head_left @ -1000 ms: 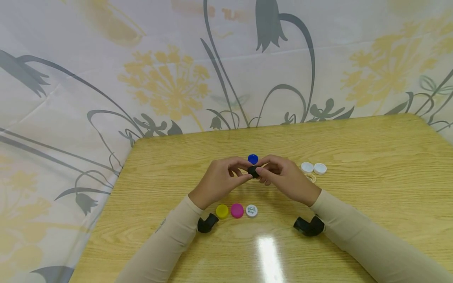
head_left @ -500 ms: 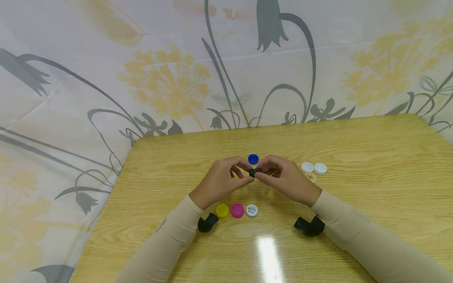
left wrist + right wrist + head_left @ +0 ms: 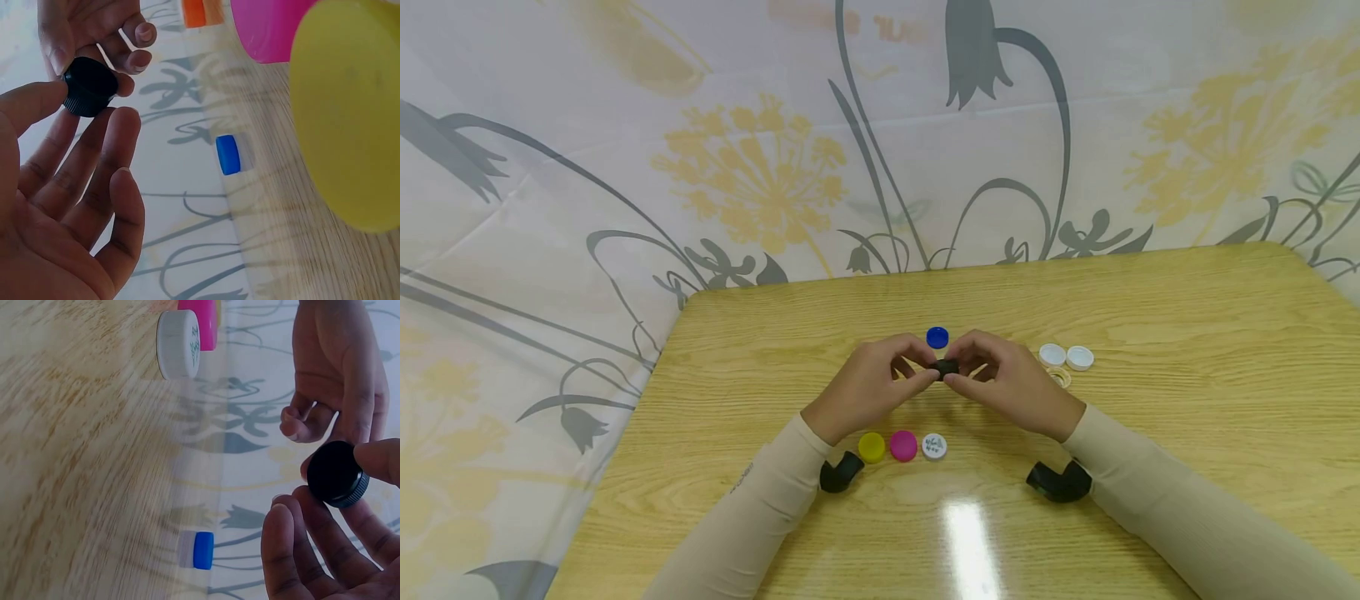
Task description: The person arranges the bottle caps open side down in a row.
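A small black bottle cap (image 3: 947,369) with a ribbed side is held above the table between both hands. My left hand (image 3: 867,382) pinches it by one edge, thumb on the near side and fingertips beyond. The right hand (image 3: 1011,385) pinches its opposite edge. From the left wrist view, the black cap (image 3: 90,87) is tilted, with its hollow side partly showing. Its smooth top (image 3: 334,470) faces the right wrist camera. Just beyond the fingertips a blue cap (image 3: 937,337) lies on the table.
Nearer the person lie a yellow cap (image 3: 872,448), a pink cap (image 3: 903,446) and a white cap with green marks (image 3: 934,447), in a row. Two white caps (image 3: 1066,357) and a cream ring-like cap (image 3: 1059,377) lie beside the right hand. A patterned cloth (image 3: 880,150) rises behind the table.
The black cap has turned between the fingers and shifted slightly right and towards the person. Both hands keep almost the same place, and the caps on the table have not moved.
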A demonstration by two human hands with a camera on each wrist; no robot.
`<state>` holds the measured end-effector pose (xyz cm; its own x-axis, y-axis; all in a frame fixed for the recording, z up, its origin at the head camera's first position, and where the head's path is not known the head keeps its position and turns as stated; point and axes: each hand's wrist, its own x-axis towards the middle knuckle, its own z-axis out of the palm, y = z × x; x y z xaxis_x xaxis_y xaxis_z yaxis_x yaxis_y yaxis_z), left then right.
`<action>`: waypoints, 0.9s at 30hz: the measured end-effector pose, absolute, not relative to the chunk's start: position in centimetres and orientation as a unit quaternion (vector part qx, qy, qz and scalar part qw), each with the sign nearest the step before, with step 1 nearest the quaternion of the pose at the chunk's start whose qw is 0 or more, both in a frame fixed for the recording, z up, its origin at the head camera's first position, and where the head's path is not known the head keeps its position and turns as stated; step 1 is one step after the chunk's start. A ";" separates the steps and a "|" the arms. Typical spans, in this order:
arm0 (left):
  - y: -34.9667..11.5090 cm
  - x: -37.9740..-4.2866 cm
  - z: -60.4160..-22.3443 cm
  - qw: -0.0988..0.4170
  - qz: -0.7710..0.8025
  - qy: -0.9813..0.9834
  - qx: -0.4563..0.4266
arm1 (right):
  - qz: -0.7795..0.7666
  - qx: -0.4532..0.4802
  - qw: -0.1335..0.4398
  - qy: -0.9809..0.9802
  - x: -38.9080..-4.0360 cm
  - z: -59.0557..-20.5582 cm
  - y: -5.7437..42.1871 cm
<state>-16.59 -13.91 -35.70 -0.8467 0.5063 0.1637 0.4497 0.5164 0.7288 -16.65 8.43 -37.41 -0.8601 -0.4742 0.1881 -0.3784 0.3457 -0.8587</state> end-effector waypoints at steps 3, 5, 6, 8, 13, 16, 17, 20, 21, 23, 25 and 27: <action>-13.8 -16.5 -35.7 0.033 0.410 0.868 0.278 | -0.504 -0.263 0.043 0.822 -16.5 -37.4 8.5; -13.8 -16.5 -35.7 0.033 0.410 0.867 0.282 | -0.500 -0.266 0.039 0.823 -16.5 -37.5 8.6; -13.7 -16.5 -35.6 0.034 0.411 0.866 0.283 | -0.497 -0.269 0.036 0.825 -16.4 -37.5 8.6; -13.7 -16.4 -35.6 0.037 0.412 0.865 0.284 | -0.491 -0.272 0.031 0.827 -16.3 -37.5 8.7; -13.6 -16.1 -35.5 0.047 0.408 0.865 0.287 | -0.482 -0.279 0.031 0.830 -16.0 -37.6 9.0; -13.6 -15.9 -35.4 0.057 0.401 0.867 0.289 | -0.482 -0.285 0.040 0.828 -15.8 -37.7 9.2; -13.6 -15.9 -35.4 0.061 0.398 0.868 0.290 | -0.482 -0.288 0.043 0.827 -15.7 -37.7 9.3; -13.5 -15.8 -35.3 0.076 0.389 0.871 0.291 | -0.481 -0.298 0.047 0.823 -15.5 -37.8 9.5; -13.5 -15.8 -35.3 0.081 0.385 0.873 0.289 | -0.479 -0.302 0.047 0.823 -15.5 -37.8 9.6; -13.4 -15.8 -35.3 0.090 0.376 0.876 0.289 | -0.478 -0.308 0.049 0.821 -15.4 -38.0 9.7; -13.4 -15.7 -35.4 0.099 0.365 0.880 0.287 | -0.476 -0.311 0.053 0.821 -15.3 -38.2 9.8; -13.4 -15.7 -35.4 0.109 0.354 0.884 0.284 | -0.474 -0.315 0.056 0.820 -15.2 -38.4 9.9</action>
<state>-15.69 -13.35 -35.41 -0.8146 0.5799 0.0096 0.4261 0.5871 0.6883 -15.25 9.92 -38.36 -0.7954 -0.5698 0.2067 -0.4635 0.3520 -0.8132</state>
